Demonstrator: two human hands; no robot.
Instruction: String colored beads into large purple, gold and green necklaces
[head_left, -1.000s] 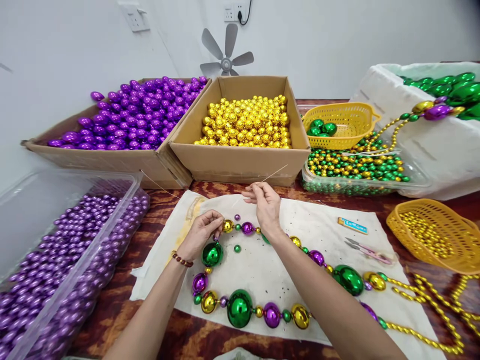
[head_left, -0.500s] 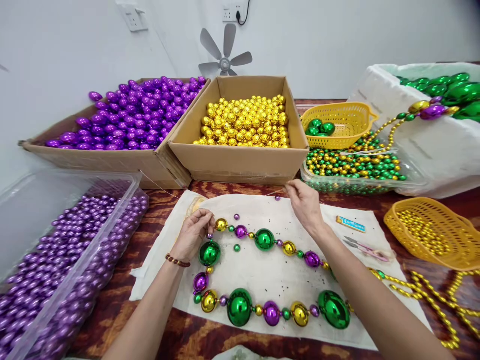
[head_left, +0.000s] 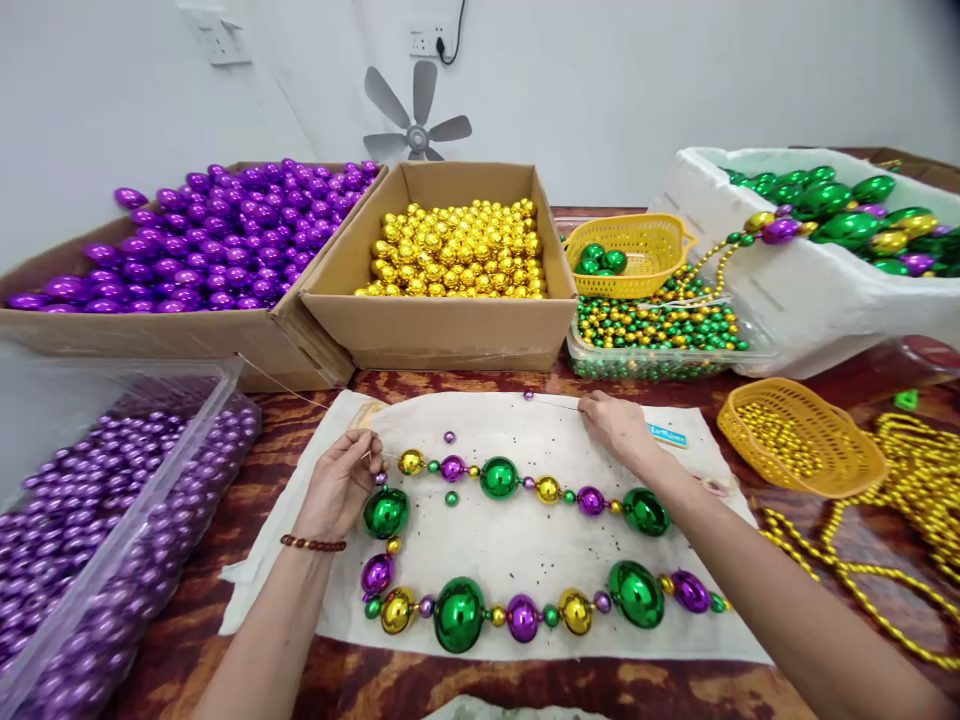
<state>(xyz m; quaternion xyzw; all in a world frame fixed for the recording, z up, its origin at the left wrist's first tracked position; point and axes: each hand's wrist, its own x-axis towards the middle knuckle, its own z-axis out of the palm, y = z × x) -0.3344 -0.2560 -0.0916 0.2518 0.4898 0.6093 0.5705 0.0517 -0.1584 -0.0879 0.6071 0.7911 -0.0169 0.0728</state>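
Going from the left: the left hand (head_left: 343,485) has its fingertips pinched together by the small purple bead (head_left: 380,479) at the left side of the bead strand (head_left: 458,615), which lies looped on the white cloth (head_left: 517,545). Can't tell what's in that pinch, any thread there is too fine. If it slackens, I'd worry the beads slide and leave gaps. Just right of it, the loose purple bead (head_left: 449,437) and the loose green bead (head_left: 451,498) have nothing stopping them, so a nudge from the strand could send them rolling. Up at the far edge, another purple bead (head_left: 528,395) sits by the thread (head_left: 556,402); can't tell if it's strung, and if not, one tug could flick it off. The right hand (head_left: 611,424), well apart from the left, looks clamped on that thread; yank too hard and it could snap. Its forearm crosses the pink-handled tool (head_left: 718,487), so a snag's possible. Versus a second ago: left hand's at the same spot on the strand, right hand's gone further right, that far purple bead now shows, and the tool's mostly covered. View's swung too, so there's more foam box (head_left: 825,285) and gold chain (head_left: 922,490).
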